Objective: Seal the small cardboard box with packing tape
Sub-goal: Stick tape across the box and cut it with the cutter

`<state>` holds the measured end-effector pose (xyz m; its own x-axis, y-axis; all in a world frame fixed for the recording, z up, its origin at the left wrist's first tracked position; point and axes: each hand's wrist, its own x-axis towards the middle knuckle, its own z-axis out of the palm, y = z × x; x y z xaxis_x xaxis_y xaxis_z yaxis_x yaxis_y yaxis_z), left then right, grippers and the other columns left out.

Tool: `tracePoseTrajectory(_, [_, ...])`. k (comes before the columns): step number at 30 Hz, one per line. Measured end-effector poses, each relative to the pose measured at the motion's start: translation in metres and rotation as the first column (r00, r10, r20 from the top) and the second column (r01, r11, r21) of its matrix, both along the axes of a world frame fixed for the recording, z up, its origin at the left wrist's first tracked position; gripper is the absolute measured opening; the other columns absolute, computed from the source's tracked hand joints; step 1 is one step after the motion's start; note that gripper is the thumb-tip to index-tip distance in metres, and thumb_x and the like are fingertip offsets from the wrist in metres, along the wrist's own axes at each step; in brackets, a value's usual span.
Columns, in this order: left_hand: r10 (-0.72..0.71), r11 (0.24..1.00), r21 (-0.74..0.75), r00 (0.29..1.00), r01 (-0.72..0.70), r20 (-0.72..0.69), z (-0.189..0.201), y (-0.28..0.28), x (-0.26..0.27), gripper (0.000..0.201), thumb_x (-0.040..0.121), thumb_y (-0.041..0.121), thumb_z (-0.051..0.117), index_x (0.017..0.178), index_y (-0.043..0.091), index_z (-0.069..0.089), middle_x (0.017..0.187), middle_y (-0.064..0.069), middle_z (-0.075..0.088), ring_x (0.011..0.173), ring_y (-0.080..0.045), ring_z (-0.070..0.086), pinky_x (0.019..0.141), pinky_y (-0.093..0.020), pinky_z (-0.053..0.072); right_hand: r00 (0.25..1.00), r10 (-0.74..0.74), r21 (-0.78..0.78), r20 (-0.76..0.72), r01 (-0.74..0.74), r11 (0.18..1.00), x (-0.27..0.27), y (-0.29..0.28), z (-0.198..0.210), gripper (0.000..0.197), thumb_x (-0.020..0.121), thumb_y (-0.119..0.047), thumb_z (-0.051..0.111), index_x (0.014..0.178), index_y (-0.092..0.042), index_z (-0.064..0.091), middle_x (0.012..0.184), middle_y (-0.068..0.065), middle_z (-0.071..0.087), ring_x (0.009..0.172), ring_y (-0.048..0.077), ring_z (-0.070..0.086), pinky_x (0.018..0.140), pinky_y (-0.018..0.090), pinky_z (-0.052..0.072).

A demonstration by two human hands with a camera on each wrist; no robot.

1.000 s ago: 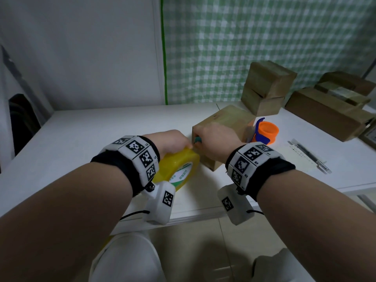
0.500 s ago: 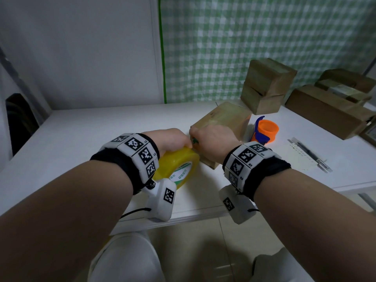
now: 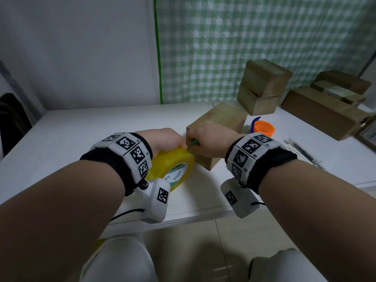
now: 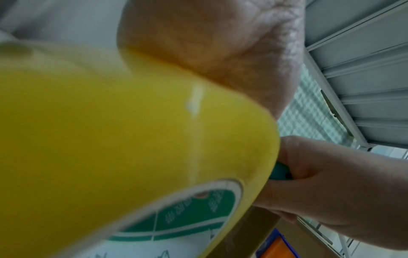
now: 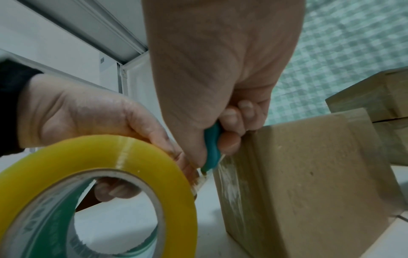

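Small cardboard box (image 3: 219,127) sits on white table (image 3: 85,131), near front edge. L hand (image 3: 164,140) grips yellow packing tape roll (image 3: 169,166) just left of box, fingers thru core. R hand (image 3: 209,142) clamps teal cutter (image 5: 212,148) at box's near-left corner, tip on clear tape strip (image 5: 227,176) betw. roll & box. Hands nearly touching.

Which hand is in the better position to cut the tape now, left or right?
Probably the right hand: it grips the teal cutter, whose tip sits at the tape stretched between the yellow tape roll and the small box. The left hand is holding the roll.
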<state>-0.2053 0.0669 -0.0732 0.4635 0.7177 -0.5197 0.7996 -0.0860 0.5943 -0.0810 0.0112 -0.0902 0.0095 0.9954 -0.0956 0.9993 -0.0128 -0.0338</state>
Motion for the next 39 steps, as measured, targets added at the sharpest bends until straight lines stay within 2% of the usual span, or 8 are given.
tracePoseTrajectory(5, [0.007,1.000,0.012,1.000,-0.007,-0.004,-0.0005,0.0009,0.0017,0.017,0.091,0.023,0.056,0.100,0.009,0.058,0.079,-0.010,0.058,0.069,-0.023,0.056,0.077,-0.035,0.048,0.998,0.049,0.002,0.036,-0.049,0.999,0.0044,-0.0002,0.0017,0.030,0.091,-0.024,0.045,0.114,-0.015,0.062,0.105,0.009,0.065,0.097,0.027,0.059,0.072,0.030,0.042])
tracePoseTrajectory(18, [-0.044,0.999,-0.006,0.997,0.043,-0.066,0.0058,-0.0031,-0.0027,0.019,0.094,0.028,0.051,0.100,0.010,0.054,0.077,-0.009,0.056,0.069,-0.023,0.055,0.073,-0.033,0.048,0.999,0.039,-0.024,-0.001,-0.039,0.999,0.0020,0.0038,0.0042,0.027,0.088,-0.028,0.050,0.105,-0.017,0.067,0.085,0.001,0.058,0.079,0.021,0.054,0.064,0.027,0.038])
tracePoseTrajectory(24, [-0.078,0.996,0.024,0.994,0.080,-0.082,0.0055,-0.0050,-0.0005,0.018,0.095,0.025,0.050,0.102,0.009,0.055,0.086,-0.011,0.058,0.073,-0.023,0.055,0.082,-0.035,0.046,1.000,0.016,0.011,-0.007,-0.015,1.000,0.0036,0.0040,0.0007,0.022,0.088,-0.029,0.052,0.102,-0.017,0.065,0.082,-0.001,0.054,0.080,0.021,0.054,0.065,0.027,0.036])
tracePoseTrajectory(29, [-0.094,0.993,0.061,0.992,0.099,-0.084,0.0040,-0.0053,0.0026,0.015,0.095,0.021,0.049,0.100,0.008,0.056,0.077,-0.008,0.054,0.065,-0.019,0.051,0.070,-0.031,0.046,0.998,0.002,-0.017,0.065,-0.001,1.000,0.0011,0.0027,0.0010,0.024,0.091,-0.031,0.048,0.107,-0.020,0.062,0.073,-0.004,0.048,0.081,0.023,0.052,0.066,0.030,0.038])
tracePoseTrajectory(31, [-0.096,0.992,0.071,0.991,0.103,-0.092,0.0041,-0.0053,0.0024,0.014,0.095,0.020,0.048,0.098,0.008,0.056,0.076,-0.008,0.054,0.065,-0.020,0.051,0.075,-0.033,0.045,0.996,0.016,-0.034,0.087,-0.013,0.999,-0.0015,0.0020,0.0026,0.026,0.091,-0.029,0.046,0.111,-0.022,0.061,0.083,-0.001,0.053,0.087,0.025,0.055,0.068,0.030,0.039])
tracePoseTrajectory(34, [-0.088,0.993,0.069,0.993,0.094,-0.084,0.0068,-0.0058,0.0013,0.015,0.094,0.018,0.049,0.086,0.010,0.058,0.077,-0.009,0.055,0.066,-0.022,0.051,0.070,-0.031,0.046,0.994,0.028,-0.041,0.110,-0.024,0.999,-0.0029,0.0018,0.0037,0.027,0.092,-0.029,0.045,0.115,-0.024,0.059,0.090,0.000,0.053,0.087,0.023,0.052,0.067,0.030,0.038])
tracePoseTrajectory(37, [-0.128,0.984,0.110,0.984,0.142,-0.121,0.0067,-0.0061,0.0028,0.018,0.094,0.019,0.049,0.100,0.008,0.061,0.089,-0.012,0.058,0.077,-0.025,0.055,0.075,-0.032,0.046,0.996,0.016,-0.039,0.093,-0.012,0.999,-0.0023,0.0014,0.0039,0.027,0.092,-0.029,0.045,0.114,-0.023,0.059,0.087,-0.001,0.052,0.087,0.024,0.054,0.068,0.030,0.039])
tracePoseTrajectory(39, [-0.156,0.976,0.129,0.976,0.176,-0.149,0.0047,-0.0073,0.0050,0.020,0.093,0.019,0.047,0.105,0.009,0.060,0.089,-0.010,0.058,0.075,-0.022,0.054,0.067,-0.028,0.046,0.996,0.004,-0.051,0.086,0.000,0.999,-0.0024,0.0009,0.0044,0.028,0.091,-0.028,0.046,0.116,-0.024,0.058,0.088,-0.001,0.053,0.086,0.024,0.052,0.068,0.031,0.040])
